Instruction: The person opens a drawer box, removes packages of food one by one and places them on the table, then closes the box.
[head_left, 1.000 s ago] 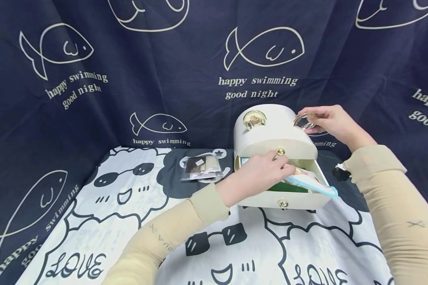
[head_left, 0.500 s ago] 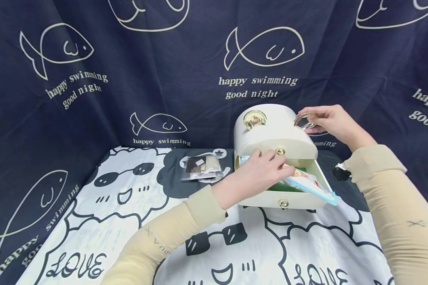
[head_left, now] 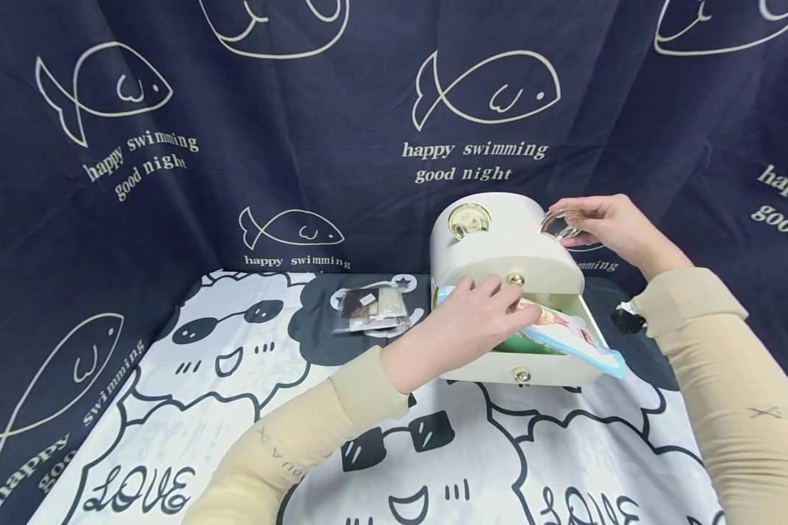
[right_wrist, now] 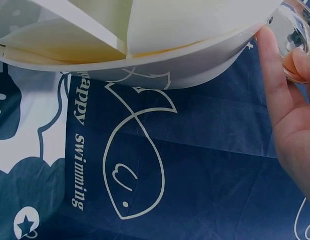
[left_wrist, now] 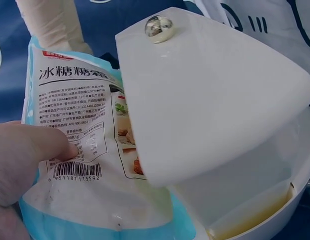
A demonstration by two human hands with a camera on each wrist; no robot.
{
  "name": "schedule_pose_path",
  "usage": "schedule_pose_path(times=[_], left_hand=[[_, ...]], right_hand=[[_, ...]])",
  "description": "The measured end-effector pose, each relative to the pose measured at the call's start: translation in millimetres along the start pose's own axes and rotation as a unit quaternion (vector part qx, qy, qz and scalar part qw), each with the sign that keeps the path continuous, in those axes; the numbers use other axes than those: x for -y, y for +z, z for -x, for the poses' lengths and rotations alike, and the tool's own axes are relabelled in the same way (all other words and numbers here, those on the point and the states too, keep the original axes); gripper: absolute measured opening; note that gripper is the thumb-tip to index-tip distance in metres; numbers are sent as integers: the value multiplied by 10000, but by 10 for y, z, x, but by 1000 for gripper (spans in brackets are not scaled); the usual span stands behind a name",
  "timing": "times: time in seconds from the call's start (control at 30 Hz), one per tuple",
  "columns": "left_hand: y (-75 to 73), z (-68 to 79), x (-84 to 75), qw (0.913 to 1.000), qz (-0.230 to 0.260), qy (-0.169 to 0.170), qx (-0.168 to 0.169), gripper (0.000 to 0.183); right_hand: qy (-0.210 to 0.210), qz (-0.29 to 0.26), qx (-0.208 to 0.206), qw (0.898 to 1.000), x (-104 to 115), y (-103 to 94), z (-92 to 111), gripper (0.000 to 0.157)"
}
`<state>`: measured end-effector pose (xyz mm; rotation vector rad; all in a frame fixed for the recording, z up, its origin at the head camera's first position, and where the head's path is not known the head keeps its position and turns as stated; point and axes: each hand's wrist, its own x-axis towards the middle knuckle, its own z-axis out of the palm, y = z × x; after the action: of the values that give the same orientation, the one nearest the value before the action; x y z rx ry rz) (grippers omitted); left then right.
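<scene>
One blue-and-white plastic bag [left_wrist: 107, 155]: looks soft, maybe slippery; best held mid-side
Left hand [head_left: 466, 317]: pinches bag
Right hand [head_left: 600, 219]: grips round shiny gold metal piece [right_wrist: 294, 27], right

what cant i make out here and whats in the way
Head: part of the open drawer, behind the left hand and icing sugar pouch.
Head: the label on the clear packet, too small to read.
Left wrist: some pouch print, covered by that hand.
Right wrist: part of the right hand and round ornament, cut off by the right edge.
</scene>
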<state>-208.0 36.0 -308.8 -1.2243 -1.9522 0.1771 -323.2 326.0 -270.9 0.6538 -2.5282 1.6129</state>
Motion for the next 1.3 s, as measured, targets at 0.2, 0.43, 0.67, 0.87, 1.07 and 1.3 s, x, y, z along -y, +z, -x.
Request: schedule_pose_path(times=[0.2, 0.43, 0.67, 0.87, 1.07, 1.3], left_hand=[[-61, 25, 35, 9998, 40, -142, -100, 17], [-104, 78, 82, 9994, -28, -240, -239, 15], [-170, 154, 139, 9992, 80, -341, -216, 14], [-198, 214, 181, 9980, 86, -416, -478, 18], [-178, 297, 205, 9952, -1, -490, -844, 15], [-161, 428, 251, 9917, 88, -648, -1111, 19]], right_hand=[[-34, -74, 11, 10000, 0, -2, -1, 25], [99, 129, -27, 9999, -1, 9, 7, 27], [73, 72, -34, 9999, -14, 8, 10, 27], [44, 130, -26, 9999, -19, 0, 13, 27], [48, 259, -30, 9996, 0, 4, 12, 28], [6, 290, -50, 9996, 3, 8, 4, 26]])
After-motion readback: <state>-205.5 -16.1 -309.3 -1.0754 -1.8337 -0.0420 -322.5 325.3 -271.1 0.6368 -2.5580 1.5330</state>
